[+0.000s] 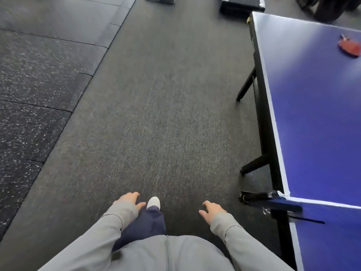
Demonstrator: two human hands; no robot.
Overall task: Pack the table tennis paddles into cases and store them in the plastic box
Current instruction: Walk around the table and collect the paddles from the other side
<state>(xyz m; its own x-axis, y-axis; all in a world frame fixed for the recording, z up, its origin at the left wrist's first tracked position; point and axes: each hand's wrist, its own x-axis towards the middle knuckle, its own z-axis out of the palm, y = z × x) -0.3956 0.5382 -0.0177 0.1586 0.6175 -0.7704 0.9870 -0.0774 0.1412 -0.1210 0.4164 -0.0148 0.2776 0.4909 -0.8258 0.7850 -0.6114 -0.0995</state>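
A red table tennis paddle (350,48) lies on the blue table tennis table (316,118) at the far right, partly cut off by the frame edge. My left hand (130,200) and my right hand (212,211) hang low in front of my body over the grey carpet, both empty with fingers spread. Grey sleeves cover both wrists. Both hands are far from the paddle. No paddle case and no plastic box can be made out with certainty.
Black table legs (247,85) and a net clamp (259,198) stick out along the table's left side. A black case-like object (242,4) and a dark thin object (160,0) lie on the floor ahead. Speckled rubber mats (39,75) cover the left. My white shoe (153,202) steps forward.
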